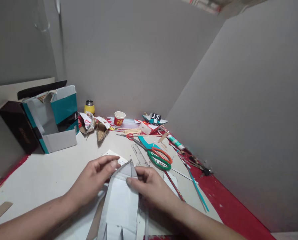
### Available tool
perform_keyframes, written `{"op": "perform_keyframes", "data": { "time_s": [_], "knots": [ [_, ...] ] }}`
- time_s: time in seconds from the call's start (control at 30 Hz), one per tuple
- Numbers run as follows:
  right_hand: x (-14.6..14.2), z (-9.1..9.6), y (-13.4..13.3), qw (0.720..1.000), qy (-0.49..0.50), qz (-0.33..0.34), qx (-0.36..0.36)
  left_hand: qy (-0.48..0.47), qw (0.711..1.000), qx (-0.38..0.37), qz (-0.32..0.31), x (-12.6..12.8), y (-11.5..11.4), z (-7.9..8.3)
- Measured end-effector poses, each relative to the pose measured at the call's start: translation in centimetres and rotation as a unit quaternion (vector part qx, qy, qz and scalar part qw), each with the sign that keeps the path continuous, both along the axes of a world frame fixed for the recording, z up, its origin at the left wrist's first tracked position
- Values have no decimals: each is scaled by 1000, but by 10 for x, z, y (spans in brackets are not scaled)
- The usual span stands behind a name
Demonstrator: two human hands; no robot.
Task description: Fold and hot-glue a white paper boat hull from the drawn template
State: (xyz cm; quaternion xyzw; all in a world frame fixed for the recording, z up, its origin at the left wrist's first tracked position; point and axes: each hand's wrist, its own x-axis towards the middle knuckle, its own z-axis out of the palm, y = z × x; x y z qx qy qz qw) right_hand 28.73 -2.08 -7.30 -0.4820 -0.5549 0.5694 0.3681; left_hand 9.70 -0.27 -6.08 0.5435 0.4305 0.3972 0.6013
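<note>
A long white folded cardboard piece [121, 203] with a pointed, creased end lies lengthwise in front of me. My right hand [151, 188] is closed on its right edge near the point, thumb on top and the other fingers partly hidden beneath. By the left side of the point, my left hand [97, 175] has its thumb and forefinger slightly apart, with nothing visible between the tips. Whether its lower fingers touch the cardboard I cannot tell. Just beyond are a clear ruler [139, 155] and scissors [160, 158] with green and orange handles.
Cut-open boxes [64, 138] stand at the left. Along the back are a yellow jar [89, 107], a red paper cup [119, 119] and cardboard scraps [102, 131]. Smaller red scissors [129, 136], a glue tube [176, 142] and teal strips [198, 190] lie toward the right wall.
</note>
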Motion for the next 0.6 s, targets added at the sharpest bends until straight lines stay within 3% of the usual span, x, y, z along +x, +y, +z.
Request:
{"op": "perform_keyframes", "data": {
  "time_s": [0.13, 0.2, 0.43, 0.6],
  "knots": [
    [10, 6, 10, 988, 115, -103, -18, -59, 994, -64, 73, -6, 12, 7],
    [15, 10, 16, 976, 165, -142, -12, -56, 993, -74, 79, -5, 14, 6],
    [17, 21, 21, 945, 257, -199, -27, -62, 989, -99, -94, 7, -2, -16],
    [3, 17, 4, 955, 230, -188, -24, -105, 986, -64, -112, 10, -15, -10]
  ]
}}
